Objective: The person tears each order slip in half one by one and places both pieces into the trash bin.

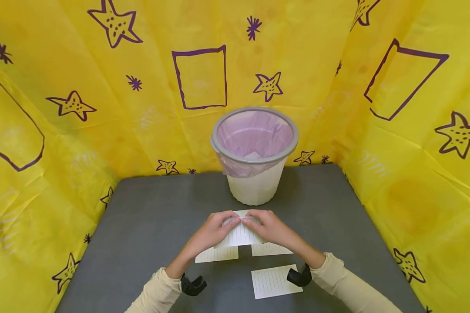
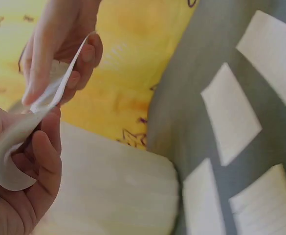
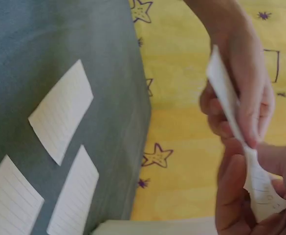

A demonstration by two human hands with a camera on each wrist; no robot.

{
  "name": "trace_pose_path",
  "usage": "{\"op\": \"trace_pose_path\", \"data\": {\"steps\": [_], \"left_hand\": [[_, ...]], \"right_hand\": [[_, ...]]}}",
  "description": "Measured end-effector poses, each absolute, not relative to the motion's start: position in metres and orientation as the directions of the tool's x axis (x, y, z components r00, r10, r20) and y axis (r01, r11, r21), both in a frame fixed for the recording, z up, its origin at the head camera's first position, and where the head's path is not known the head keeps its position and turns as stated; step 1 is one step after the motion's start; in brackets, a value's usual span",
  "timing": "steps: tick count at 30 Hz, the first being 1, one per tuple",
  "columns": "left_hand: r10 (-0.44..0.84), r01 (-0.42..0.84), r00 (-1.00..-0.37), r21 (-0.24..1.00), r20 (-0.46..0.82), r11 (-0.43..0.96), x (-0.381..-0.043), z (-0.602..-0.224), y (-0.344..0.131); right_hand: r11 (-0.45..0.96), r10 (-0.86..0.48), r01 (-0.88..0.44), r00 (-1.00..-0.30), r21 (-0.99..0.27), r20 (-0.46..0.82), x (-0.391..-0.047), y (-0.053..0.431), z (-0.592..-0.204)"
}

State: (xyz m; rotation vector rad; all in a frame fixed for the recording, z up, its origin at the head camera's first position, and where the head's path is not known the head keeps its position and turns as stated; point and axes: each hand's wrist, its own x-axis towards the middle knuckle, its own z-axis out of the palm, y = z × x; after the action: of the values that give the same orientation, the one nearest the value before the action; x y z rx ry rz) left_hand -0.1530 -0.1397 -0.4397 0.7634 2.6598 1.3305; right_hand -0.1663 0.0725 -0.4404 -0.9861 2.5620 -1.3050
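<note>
A lined paper card [image 1: 240, 235] is held up in front of the bin, pinched at its upper edge between the thumbs and fingers of my left hand [image 1: 215, 228] and right hand [image 1: 269, 226]. The two hands nearly meet at its middle. Seen edge-on in the left wrist view, the paper [image 2: 64, 83] bends, and its near end curls by the left palm. Some handwriting shows on the paper [image 3: 262, 191] in the right wrist view. Below the hands, lined cards [image 1: 217, 255] lie on the dark table; another card [image 1: 272, 278] is by the right wrist.
A white waste bin [image 1: 254, 187] with a grey rim and a pinkish liner stands behind the hands. A piece of white paper [image 1: 253, 155] shows inside it. Yellow cloth [image 1: 156, 143] with purple drawings walls the dark grey table [image 1: 152, 208] at the back and sides.
</note>
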Motion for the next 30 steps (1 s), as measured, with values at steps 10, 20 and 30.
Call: {"op": "trace_pose_path", "data": {"steps": [10,20,30], "left_hand": [[0.584,0.339,-0.811,0.787,-0.033,0.515,-0.199,-0.374,-0.126],[0.569,0.317,-0.822,0.801,-0.035,0.508,-0.215,-0.343,-0.114],[0.520,0.312,-0.854,0.796,-0.004,0.519,-0.218,-0.340,-0.114]], "right_hand": [[0.388,-0.490,-0.210,-0.872,-0.897,-0.008,-0.195,0.096,-0.387],[0.458,-0.403,-0.076,-0.906,-0.886,-0.130,-0.212,0.105,-0.352],[0.278,-0.414,0.093,-0.886,-0.956,-0.207,-0.213,0.109,-0.350]]}}
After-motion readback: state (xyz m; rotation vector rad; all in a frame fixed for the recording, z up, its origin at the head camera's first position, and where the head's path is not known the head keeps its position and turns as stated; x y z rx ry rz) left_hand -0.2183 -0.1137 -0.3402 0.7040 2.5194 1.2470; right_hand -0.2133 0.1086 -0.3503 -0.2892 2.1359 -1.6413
